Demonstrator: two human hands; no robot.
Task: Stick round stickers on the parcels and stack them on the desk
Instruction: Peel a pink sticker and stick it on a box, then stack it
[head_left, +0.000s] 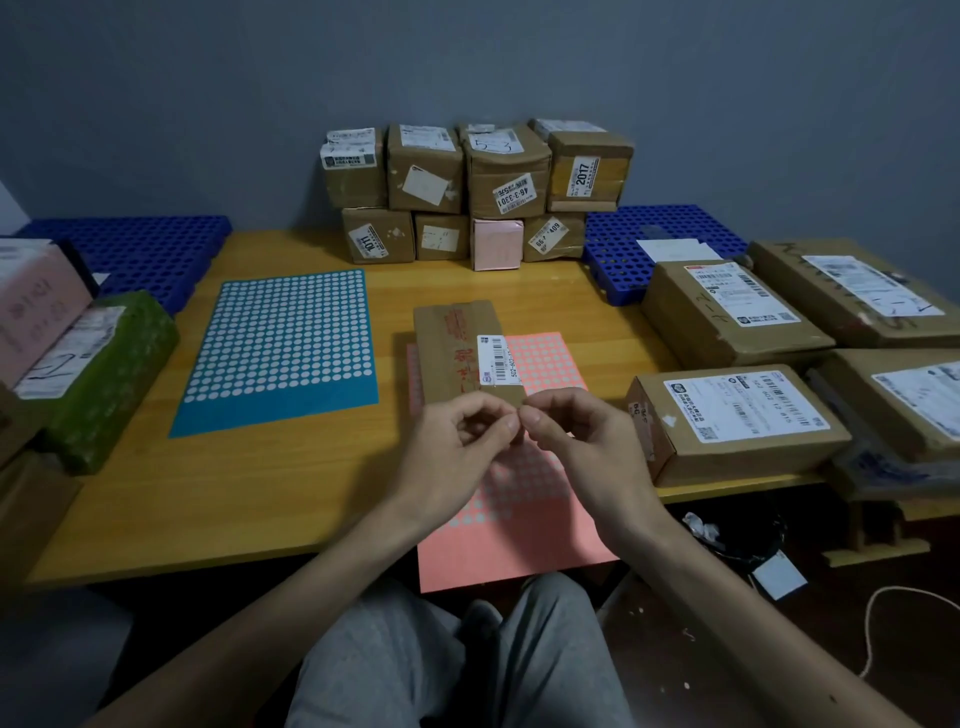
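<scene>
A small brown parcel (457, 348) lies in the middle of the desk (208, 493), on top of a pink sticker sheet (514, 551). Just in front of this parcel, the left hand (457, 441) and the right hand (576, 441) meet. Their fingers are curled and the tips pinch together. I cannot tell if a sticker is between them, it would be too tiny to see. I think a sticker is being peeled or passed over. Next it must be pressed flat on a bare spot of the parcel, then the parcel goes to the stack of parcels (478, 192) behind it
</scene>
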